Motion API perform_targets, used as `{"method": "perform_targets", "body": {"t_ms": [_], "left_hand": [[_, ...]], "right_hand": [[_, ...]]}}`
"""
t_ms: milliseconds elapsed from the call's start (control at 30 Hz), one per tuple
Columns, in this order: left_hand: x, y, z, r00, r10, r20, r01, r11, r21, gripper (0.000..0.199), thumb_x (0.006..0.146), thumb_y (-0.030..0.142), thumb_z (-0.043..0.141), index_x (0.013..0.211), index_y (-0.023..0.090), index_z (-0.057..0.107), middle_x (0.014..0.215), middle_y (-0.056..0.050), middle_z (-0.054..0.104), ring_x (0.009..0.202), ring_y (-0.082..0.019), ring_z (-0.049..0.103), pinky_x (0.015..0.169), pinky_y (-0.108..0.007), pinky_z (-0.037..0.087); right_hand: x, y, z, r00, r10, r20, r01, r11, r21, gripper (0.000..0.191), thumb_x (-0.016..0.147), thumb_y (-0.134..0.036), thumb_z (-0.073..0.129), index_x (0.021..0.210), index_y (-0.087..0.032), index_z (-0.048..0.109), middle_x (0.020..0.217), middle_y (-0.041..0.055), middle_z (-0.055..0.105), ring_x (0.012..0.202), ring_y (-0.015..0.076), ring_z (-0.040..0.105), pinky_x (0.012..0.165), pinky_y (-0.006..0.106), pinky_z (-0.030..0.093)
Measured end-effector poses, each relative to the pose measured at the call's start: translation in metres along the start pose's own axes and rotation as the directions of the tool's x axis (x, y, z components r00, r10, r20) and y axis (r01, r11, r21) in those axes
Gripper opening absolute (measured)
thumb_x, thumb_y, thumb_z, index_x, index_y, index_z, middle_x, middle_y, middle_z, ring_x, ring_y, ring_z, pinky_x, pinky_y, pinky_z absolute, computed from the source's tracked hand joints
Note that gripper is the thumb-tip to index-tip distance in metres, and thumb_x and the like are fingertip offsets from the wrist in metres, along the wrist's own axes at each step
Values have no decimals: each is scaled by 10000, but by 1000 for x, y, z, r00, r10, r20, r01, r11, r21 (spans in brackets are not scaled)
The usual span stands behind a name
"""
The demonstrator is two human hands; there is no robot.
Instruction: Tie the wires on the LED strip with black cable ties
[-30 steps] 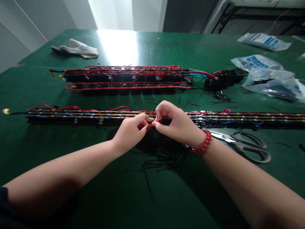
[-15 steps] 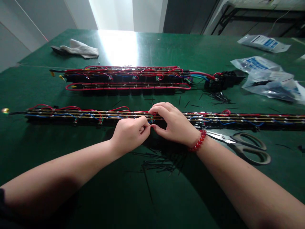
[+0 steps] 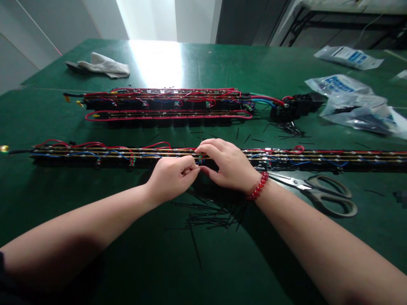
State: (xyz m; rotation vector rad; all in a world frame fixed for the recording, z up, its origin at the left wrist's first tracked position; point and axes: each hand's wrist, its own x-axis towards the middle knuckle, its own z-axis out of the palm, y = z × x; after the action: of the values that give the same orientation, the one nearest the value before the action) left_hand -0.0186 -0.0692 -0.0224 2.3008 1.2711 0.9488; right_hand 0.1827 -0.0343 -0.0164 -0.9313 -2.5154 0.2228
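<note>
A long black strip assembly [image 3: 95, 156] with red and blue wires lies across the green table [image 3: 95, 262] in front of me. Both hands meet at its middle. My left hand [image 3: 171, 178] has its fingers pinched together right at the strip, apparently on a thin black cable tie, though the tie is barely visible. My right hand [image 3: 227, 165], with a red bead bracelet on its wrist, arches over the strip and its fingertips touch the wires there. A loose pile of black cable ties [image 3: 210, 212] lies just below my hands.
Two more wired strips [image 3: 165, 103] lie side by side farther back. Scissors [image 3: 321, 192] rest right of my right wrist. Clear plastic bags [image 3: 352, 103] sit at the far right, a white cloth [image 3: 101, 65] at the far left. Cut tie ends [image 3: 286, 129] are scattered near the back strips.
My right hand has lowered from a raised arch down onto the strip and shifted slightly left. My left hand stayed pinched at the same spot.
</note>
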Motion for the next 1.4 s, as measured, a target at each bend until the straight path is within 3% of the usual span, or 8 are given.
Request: {"method": "perform_targets", "body": {"t_ms": [200, 467, 767, 933, 1167, 1400], "left_hand": [[0, 0, -1, 1000, 10, 0, -10, 1000, -4, 301, 884, 244, 580, 602, 165, 509, 521, 60, 453, 495, -59, 386, 513, -198, 294], [-2, -1, 2, 987, 159, 13, -159, 983, 88, 311, 884, 203, 569, 588, 164, 480, 509, 62, 445, 474, -58, 372, 512, -206, 292], [-2, -5, 3, 911, 407, 68, -410, 872, 267, 316, 918, 184, 499, 602, 185, 503, 489, 50, 512, 420, -94, 455, 487, -281, 277], [-3, -6, 6, 918, 393, 52, -391, 876, 283, 296, 887, 170, 516, 592, 188, 495, 482, 53, 506, 420, -95, 464, 485, -286, 284], [-3, -4, 5, 928, 373, 3, -360, 893, 269, 225, 841, 162, 544, 619, 187, 522, 490, 60, 515, 429, -94, 454, 501, -275, 289], [-2, -4, 6, 916, 398, -49, -371, 887, 273, 258, 859, 166, 539, 603, 187, 515, 496, 56, 524, 438, -90, 462, 501, -271, 296]], "right_hand": [[1, -2, 2, 999, 26, -35, -25, 1000, 14, 327, 865, -322, 624, 1159, -193, 562, 1206, 121, 664, 1076, 282, 610, 922, 425, 482], [2, -6, 8, 993, 91, -72, -97, 992, -77, 241, 897, -285, 585, 1115, -185, 569, 1154, 106, 685, 1022, 276, 628, 844, 397, 482], [1, -11, 11, 992, 75, -105, -94, 978, -189, 160, 915, -283, 580, 1038, -183, 598, 1147, 87, 696, 955, 249, 615, 780, 370, 440], [0, -9, 12, 993, 35, -108, -58, 976, -212, 145, 932, -275, 577, 1032, -187, 632, 1130, 82, 694, 952, 236, 607, 795, 367, 430], [-3, -6, 10, 978, -149, -148, 94, 941, -325, 117, 927, -237, 598, 1015, -206, 669, 1185, 79, 681, 1059, 253, 581, 874, 397, 430], [-2, -2, 13, 963, -209, -172, 156, 947, -281, 123, 946, -241, 587, 1009, -212, 689, 1115, 58, 711, 1025, 227, 587, 860, 378, 443]]}}
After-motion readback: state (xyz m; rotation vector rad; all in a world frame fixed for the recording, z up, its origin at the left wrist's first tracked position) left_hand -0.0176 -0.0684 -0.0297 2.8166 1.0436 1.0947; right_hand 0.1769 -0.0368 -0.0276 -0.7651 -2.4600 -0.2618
